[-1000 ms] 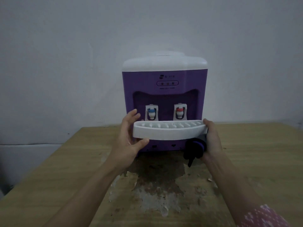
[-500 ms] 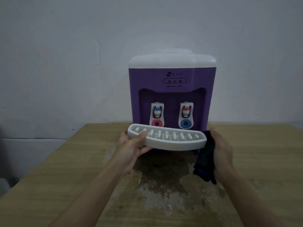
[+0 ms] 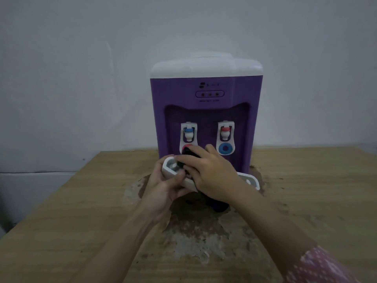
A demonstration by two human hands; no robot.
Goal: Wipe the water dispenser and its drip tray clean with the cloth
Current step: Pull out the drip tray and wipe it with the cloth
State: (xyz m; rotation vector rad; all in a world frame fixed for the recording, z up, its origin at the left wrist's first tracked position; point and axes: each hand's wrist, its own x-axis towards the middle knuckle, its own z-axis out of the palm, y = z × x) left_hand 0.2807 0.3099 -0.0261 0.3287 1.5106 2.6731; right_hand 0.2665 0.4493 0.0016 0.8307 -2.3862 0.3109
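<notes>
A: Broadly, where does everything lie, largest first?

B: Wooden table (image 3: 81,201) bears the water dispenser (image 3: 206,111) at twelve o'clock against the wall. Drip tray (image 3: 250,179) is out of its slot, held just before the dispenser's base, long axis running from ten o'clock to four o'clock.

A: And the hands?

B: Left hand (image 3: 163,187) grips the tray's ten o'clock end, thumb curled over the near rim. Right hand (image 3: 212,173) presses the dark cloth (image 3: 188,153) onto the tray's top, fingers bent around it, pointing toward ten o'clock.

A: The coming stroke?

B: Probably along that axis, toward four o'clock; the right hand is nearer the unwiped end.
</notes>
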